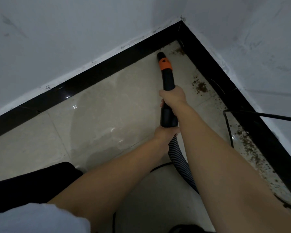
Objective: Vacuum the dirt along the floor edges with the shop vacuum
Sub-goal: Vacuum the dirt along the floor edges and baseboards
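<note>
A black vacuum wand [168, 78] with an orange collar points at the room corner, its nozzle tip [160, 55] down on the beige tile beside the black baseboard [94, 76]. My right hand [172, 96] grips the wand at mid-length. My left hand [165, 133] grips it lower, where the ribbed hose [176, 157] joins. Brown dirt lies in the corner [180, 51], in a patch [201, 86] to the right of the wand, and along the right-hand baseboard [249, 145].
White walls meet at the corner [182, 19]. A black power cord [228, 126] runs across the right edge of the floor and up over the baseboard. A dark-clothed leg [32, 180] is at the lower left.
</note>
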A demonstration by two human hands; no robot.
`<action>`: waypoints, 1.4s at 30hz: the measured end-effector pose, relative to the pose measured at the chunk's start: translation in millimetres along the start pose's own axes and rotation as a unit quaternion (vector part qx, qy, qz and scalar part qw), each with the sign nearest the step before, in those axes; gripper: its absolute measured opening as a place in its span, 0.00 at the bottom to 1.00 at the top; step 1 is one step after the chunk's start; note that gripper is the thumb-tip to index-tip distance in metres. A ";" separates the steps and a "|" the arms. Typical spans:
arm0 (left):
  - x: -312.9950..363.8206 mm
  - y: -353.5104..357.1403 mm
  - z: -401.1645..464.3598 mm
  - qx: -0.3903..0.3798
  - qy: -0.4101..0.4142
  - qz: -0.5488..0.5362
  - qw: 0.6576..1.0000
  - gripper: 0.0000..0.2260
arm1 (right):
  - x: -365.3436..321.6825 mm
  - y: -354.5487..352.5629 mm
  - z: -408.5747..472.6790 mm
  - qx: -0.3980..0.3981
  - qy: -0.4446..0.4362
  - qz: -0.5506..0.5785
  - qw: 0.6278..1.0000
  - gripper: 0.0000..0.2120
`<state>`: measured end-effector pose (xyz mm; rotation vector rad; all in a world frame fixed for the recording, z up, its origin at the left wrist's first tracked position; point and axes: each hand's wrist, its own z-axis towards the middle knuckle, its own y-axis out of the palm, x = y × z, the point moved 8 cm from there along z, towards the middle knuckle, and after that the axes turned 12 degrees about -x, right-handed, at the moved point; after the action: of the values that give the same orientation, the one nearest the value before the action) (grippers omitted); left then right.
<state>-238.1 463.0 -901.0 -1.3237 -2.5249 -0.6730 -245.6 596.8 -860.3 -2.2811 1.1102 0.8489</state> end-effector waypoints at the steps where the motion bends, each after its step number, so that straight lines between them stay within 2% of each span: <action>1: 2.1 -3.8 -0.5 0.009 0.004 -0.001 1.000 0.07 | -1.5 4.1 1.0 -0.005 0.000 -0.001 1.000 0.08; 6: 4.4 -4.5 1.0 0.015 0.007 0.006 1.000 0.05 | -3.0 4.0 1.0 -0.006 0.002 0.007 1.000 0.06; 10: 3.4 6.3 3.0 -0.015 0.006 0.026 1.000 0.05 | 6.0 -19.0 -3.1 0.046 0.006 0.036 0.998 0.07; 13: -1.5 19.2 2.7 -0.037 -0.008 0.068 0.997 0.04 | 19.8 -41.2 -10.4 0.095 0.019 0.070 0.993 0.05; 15: -4.2 26.5 2.6 -0.041 -0.012 0.083 0.996 0.07 | 26.6 -51.5 -13.3 0.110 0.028 0.079 0.990 0.07; 21: 0.9 20.1 1.7 -0.031 -0.007 0.057 0.998 0.07 | 15.8 -42.9 -5.8 0.104 0.017 0.064 0.992 0.07; 30: 15.8 -23.1 1.6 0.014 0.012 -0.002 1.000 0.05 | -9.2 17.6 10.2 0.023 -0.004 0.008 1.000 0.09; 33: 17.4 -13.4 2.9 0.002 0.014 0.009 1.000 0.05 | -7.0 1.5 8.0 0.052 0.001 0.028 0.998 0.09; 37: 11.9 7.8 5.6 -0.019 0.001 0.037 0.999 0.11 | 3.4 -29.9 0.3 0.105 0.008 0.055 0.993 0.06; 42: 10.1 18.1 7.6 -0.031 -0.014 0.047 0.998 0.06 | 8.7 -43.2 0.9 0.125 0.016 0.057 0.990 0.07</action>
<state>-228.8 482.9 -898.4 -1.4743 -2.4638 -0.7241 -206.6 617.2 -861.3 -2.0478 1.2935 0.6753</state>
